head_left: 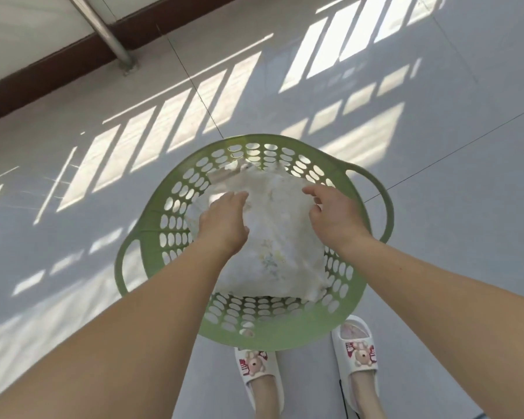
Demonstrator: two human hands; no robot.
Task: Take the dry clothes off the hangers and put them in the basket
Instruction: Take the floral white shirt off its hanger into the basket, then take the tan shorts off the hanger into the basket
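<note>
A green perforated plastic basket [288,334] with two loop handles stands on the tiled floor right in front of my feet. Inside it lies a folded white garment [277,237] with a faint flower print. My left hand [226,220] lies flat on the left part of the garment, fingers straight. My right hand [335,214] hovers at the garment's right edge with fingers loosely curled; whether it holds the cloth cannot be told. No hangers are in view.
My two feet in white slippers [356,347] stand just behind the basket. A metal pole [109,37] is fixed to the floor at the far left, beside a dark brown skirting. Sunlight stripes cross the grey tiles all around.
</note>
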